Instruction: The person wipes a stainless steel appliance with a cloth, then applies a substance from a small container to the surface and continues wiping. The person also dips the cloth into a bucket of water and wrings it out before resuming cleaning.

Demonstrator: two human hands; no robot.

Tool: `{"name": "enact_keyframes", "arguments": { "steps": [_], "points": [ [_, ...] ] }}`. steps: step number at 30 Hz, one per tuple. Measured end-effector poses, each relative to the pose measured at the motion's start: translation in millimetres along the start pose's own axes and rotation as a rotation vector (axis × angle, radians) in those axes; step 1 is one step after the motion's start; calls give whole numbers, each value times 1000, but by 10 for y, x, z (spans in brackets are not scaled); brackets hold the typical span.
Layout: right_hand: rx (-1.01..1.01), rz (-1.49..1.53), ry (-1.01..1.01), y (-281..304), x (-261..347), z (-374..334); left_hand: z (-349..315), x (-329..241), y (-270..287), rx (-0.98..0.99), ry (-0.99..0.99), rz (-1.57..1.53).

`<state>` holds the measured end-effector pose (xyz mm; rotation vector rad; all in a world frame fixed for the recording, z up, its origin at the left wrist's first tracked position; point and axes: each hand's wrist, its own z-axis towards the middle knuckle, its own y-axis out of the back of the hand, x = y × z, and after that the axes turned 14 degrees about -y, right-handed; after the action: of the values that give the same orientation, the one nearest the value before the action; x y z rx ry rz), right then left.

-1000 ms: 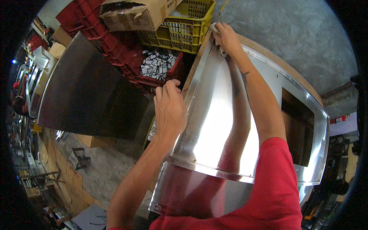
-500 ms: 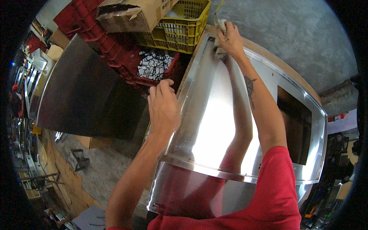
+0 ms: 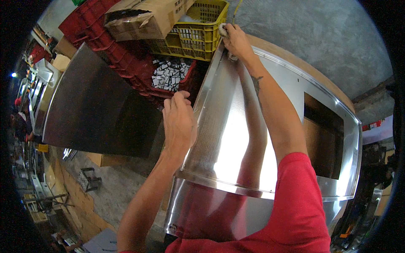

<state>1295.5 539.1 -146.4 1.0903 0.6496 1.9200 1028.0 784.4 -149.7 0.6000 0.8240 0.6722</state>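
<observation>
A large shiny sheet-metal panel with a rectangular cutout lies in front of me, mirroring my arm and red sleeve. At its far left corner my right hand is closed round a crumpled, light-coloured rag. Part of the cloth shows under the palm, against the metal. My left hand is at the panel's left edge, fingers curled together over that side. The thumb and the contact underneath are hidden.
Left of the panel stand red plastic crates, one holding many small white-and-black pieces. A yellow basket and torn cardboard box sit behind. A dark sheet is at left, a small metal frame below.
My right hand has slid the rag left along the far end of the panel, to its corner. My left hand stays at the left edge. The view has shifted slightly.
</observation>
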Motion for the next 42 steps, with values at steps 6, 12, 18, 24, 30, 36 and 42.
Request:
{"name": "enact_keyframes", "arguments": {
  "steps": [6,12,18,24,30,36,42],
  "points": [
    [40,-43,119,5,-65,200,-12,2,-27,6,-44,15],
    [60,-91,48,-191,-74,412,39,-50,2,13,7,-31],
    [95,-134,-31,338,-335,374,50,-61,-17,17,-11,17],
    [91,167,-97,330,-165,359,16,-32,-2,3,-27,25],
    [50,148,115,-143,-212,342,53,-49,-21,28,35,-36],
    [-42,119,211,-334,-144,282,56,-9,9,61,13,-28],
    [14,119,182,-124,-77,245,71,-35,-2,49,53,-53]
  ]
}}
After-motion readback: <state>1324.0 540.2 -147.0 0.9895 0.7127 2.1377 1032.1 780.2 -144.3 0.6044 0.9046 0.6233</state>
